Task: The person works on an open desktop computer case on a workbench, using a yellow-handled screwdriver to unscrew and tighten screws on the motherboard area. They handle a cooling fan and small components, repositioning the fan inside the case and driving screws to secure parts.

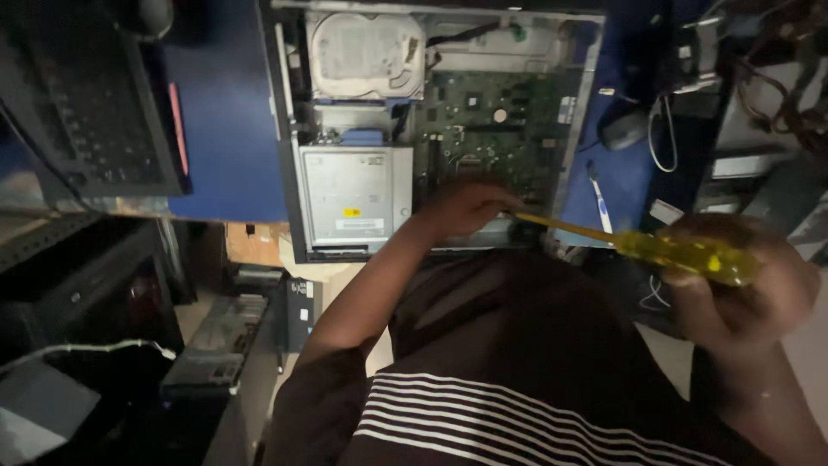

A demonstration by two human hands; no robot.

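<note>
Right now my right hand (742, 289) is closed in a full fist around the yellow translucent handle of a screwdriver (681, 253), held up near the right edge of view. Its shaft runs leftward and slightly up, and the tip ends at my left hand (461, 210). That left hand rests at the near edge of the open computer case (285, 147), fingers curled loosely around the tip; I cannot tell whether it pinches a screw or only steadies the shaft.

Beyond the left hand lies the green motherboard (500, 129), with a grey metal drive cage (354, 194) to its left and a silver hard drive (366, 56) above that. The case sits on a blue surface (224, 129), a dark keyboard (86, 112) well to the left and a mouse (623, 129) just beside the case on the right.

To do this well, I judge the shaft should be brought more upright before turning; at this shallow angle the tip could slip across the board. The light is dim, so I would guide the tip by the left fingers and press firmly along the shaft's axis.
</note>
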